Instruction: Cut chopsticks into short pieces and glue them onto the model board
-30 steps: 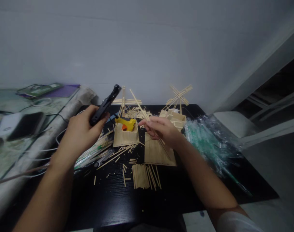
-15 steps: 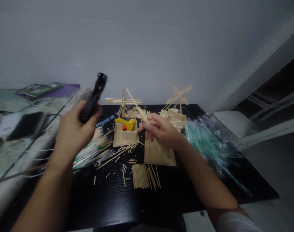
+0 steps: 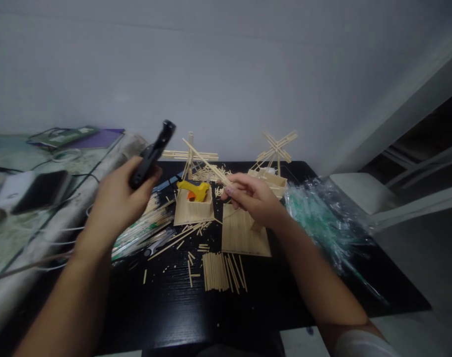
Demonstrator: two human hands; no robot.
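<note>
My left hand (image 3: 117, 198) is raised at the left, closed around a long black tool (image 3: 153, 153) whose exact kind I cannot make out. Over the middle of the table, my right hand (image 3: 253, 196) pinches a few long thin wooden sticks (image 3: 207, 163) that slant up to the left. Below it lies a flat panel of joined sticks (image 3: 244, 238). A yellow glue gun (image 3: 194, 190) rests in a small box on another stick panel (image 3: 184, 214). Short sticks lie in a neat row (image 3: 215, 271) nearer to me.
Two stick-built windmill shapes (image 3: 277, 145) stand at the back by the wall. Green-and-clear plastic wrapping (image 3: 318, 223) covers the table's right side. Packaged sticks (image 3: 144, 230) and scissors (image 3: 159, 243) lie left. A phone (image 3: 41, 192) and cables are on the adjoining surface.
My left hand and the black tool have moved slightly right, the tool tipping further right. The sticks in my right hand have shifted, their upper tip now further left.
</note>
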